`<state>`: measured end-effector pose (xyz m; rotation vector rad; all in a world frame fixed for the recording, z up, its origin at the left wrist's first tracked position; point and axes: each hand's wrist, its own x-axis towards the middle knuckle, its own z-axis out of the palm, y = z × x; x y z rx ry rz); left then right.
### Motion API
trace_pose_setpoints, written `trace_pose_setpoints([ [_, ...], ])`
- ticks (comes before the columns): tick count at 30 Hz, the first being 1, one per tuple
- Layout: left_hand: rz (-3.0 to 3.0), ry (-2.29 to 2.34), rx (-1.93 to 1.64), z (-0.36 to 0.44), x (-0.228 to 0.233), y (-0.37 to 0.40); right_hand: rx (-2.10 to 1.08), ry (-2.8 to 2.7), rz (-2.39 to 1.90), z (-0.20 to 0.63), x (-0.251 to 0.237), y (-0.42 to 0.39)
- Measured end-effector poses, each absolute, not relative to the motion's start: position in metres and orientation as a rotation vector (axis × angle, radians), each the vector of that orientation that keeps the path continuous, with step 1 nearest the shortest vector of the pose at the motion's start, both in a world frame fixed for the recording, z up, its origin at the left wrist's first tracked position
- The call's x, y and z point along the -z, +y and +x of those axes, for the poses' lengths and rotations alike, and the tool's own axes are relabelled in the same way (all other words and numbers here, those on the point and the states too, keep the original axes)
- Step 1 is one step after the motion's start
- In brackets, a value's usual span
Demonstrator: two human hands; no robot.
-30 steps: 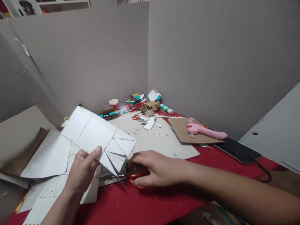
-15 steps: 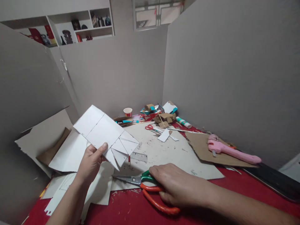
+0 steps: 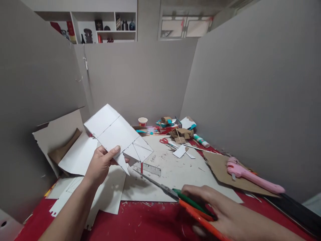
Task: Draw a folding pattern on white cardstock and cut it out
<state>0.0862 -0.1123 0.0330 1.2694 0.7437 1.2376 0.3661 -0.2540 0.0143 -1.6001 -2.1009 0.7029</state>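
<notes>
My left hand (image 3: 101, 164) holds up a white card sheet (image 3: 114, 134) ruled with pencil lines and triangles, pinched near its lower edge. My right hand (image 3: 227, 217) grips a pair of scissors (image 3: 175, 194) with one green and one orange handle. The blades look closed and point up and left toward the sheet's lower corner, a short way from it. Both hands are above a red table (image 3: 150, 222) covered with grey board and white paper.
A clear ruler (image 3: 150, 168) lies under the sheet. A pink glue gun (image 3: 250, 175) rests on brown cardboard at right. At the back: red cup (image 3: 142, 121), small red scissors (image 3: 165, 141), glue stick (image 3: 200, 140), cardboard scraps. Grey partitions wall the table.
My right hand has lifted the scissors off the table and swung the blades toward the sheet. The view has tilted up and shifted; the left hand still holds the sheet.
</notes>
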Motion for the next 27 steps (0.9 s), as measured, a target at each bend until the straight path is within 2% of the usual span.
trace_pose_setpoints([
  [15, 1.440, 0.761, -1.177, 0.084, -0.024, -0.114, -0.998, -2.094, -1.606, 0.335, -0.036, -0.253],
  [27, 1.451, 0.747, -1.174, 0.083, -0.030, -0.118, -0.981, -2.106, -1.548, 0.341, -0.038, -0.258],
])
